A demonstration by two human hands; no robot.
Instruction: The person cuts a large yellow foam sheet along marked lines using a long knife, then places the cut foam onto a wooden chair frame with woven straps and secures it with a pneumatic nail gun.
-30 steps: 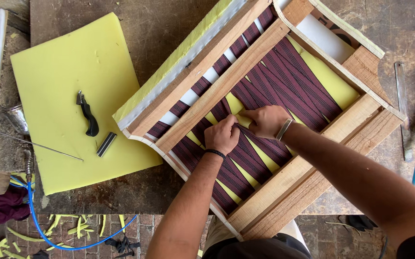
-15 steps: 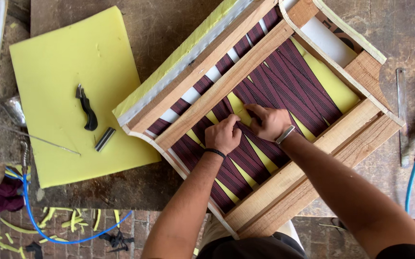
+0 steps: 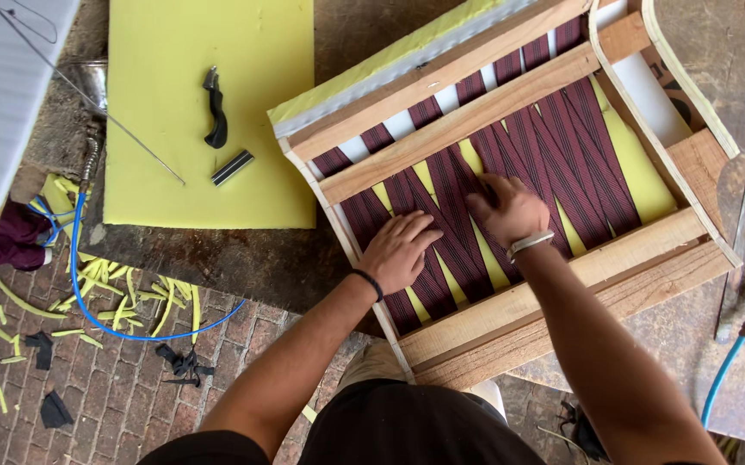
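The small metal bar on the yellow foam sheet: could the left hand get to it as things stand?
Probably yes. The left hand lies flat on the webbing straps; the metal bar sits uncovered on the foam sheet, with only the frame's edge between.

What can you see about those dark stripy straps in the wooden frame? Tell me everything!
The dark stripy straps are flat maroon bands with thin black lines, like woven webbing. They stretch slantwise across the wooden frame, crossing and overlapping, and run under its middle bar. Yellow foam shows through the gaps. The left hand lies flat on them; the right hand presses them with its fingers.
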